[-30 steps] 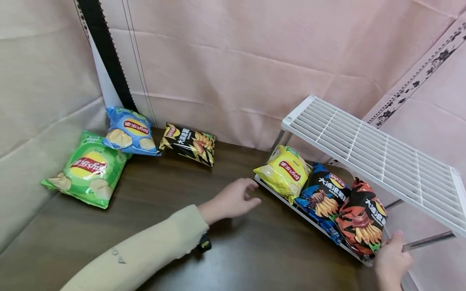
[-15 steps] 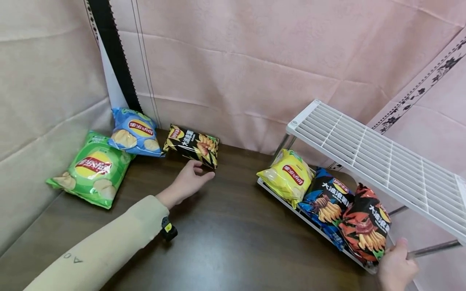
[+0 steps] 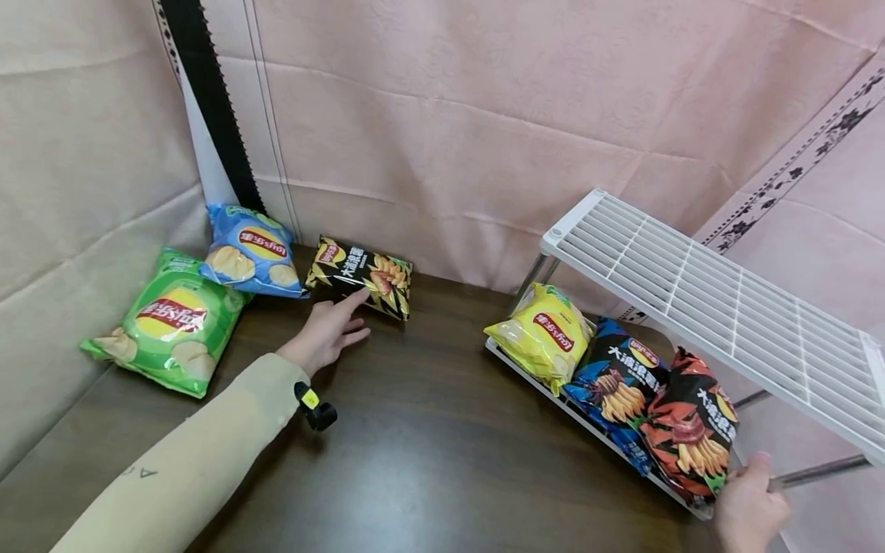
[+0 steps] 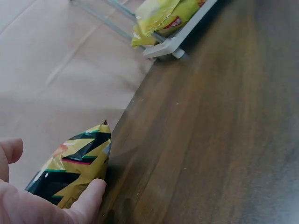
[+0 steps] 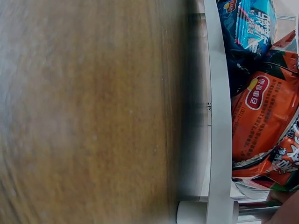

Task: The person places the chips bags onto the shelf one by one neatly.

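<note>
My left hand (image 3: pixel 323 335) is at a small black-and-gold chip bag (image 3: pixel 356 265) by the back wall. Its index finger reaches over the bag's front edge, and the other fingers spread below. The left wrist view shows the bag (image 4: pixel 77 165) between the thumb and a finger (image 4: pixel 91 198), not squeezed. At the right, my right hand (image 3: pixel 752 503) grips the metal leg (image 3: pixel 819 471) of a white two-tier rack (image 3: pixel 698 288); much of its grip is hidden. Yellow (image 3: pixel 544 338), blue-black (image 3: pixel 618 380) and red-black (image 3: pixel 691 434) chip bags stand on the lower tier beside it.
Left of the small bag, a blue chip bag (image 3: pixel 252 250) leans over a green chip bag (image 3: pixel 176 322) near the side wall. Pink cloth (image 3: pixel 442 138) hangs behind the dark wooden table (image 3: pixel 442 430). A black strap with a yellow mark (image 3: pixel 314 407) hangs from the left wrist.
My left hand has moved left from beside the rack to the black-and-gold chip bag, and its index finger now overlaps it. The right hand stays on the rack leg.
</note>
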The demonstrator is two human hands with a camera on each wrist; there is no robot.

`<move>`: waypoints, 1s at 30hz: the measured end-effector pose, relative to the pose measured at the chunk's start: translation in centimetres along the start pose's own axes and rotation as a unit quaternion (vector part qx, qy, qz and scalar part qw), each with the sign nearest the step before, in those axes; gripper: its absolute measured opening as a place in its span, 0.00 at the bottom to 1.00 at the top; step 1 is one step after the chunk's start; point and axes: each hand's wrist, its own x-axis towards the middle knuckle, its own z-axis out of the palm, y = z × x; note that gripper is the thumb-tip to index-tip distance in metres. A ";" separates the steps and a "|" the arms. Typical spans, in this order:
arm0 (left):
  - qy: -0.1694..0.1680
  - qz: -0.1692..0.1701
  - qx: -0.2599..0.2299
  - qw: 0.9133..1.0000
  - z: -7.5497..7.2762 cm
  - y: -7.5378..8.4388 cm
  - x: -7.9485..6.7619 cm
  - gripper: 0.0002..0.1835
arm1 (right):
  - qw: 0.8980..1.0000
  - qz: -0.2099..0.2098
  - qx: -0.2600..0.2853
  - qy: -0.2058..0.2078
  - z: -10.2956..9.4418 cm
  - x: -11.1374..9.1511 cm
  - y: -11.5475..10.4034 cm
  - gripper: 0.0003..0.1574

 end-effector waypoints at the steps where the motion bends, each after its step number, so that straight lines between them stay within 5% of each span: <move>1: 0.005 -0.005 -0.009 1.000 -0.1 0.2 0.1 0.63 | 1.000 -0.001 0.000 -0.001 0.1 -0.1 -0.1 0.37; 30: 0.082 -0.033 -0.092 0.992 1.9 1.1 4.3 0.55 | 1.000 -0.019 -0.016 0.006 -0.2 1.5 1.3 0.38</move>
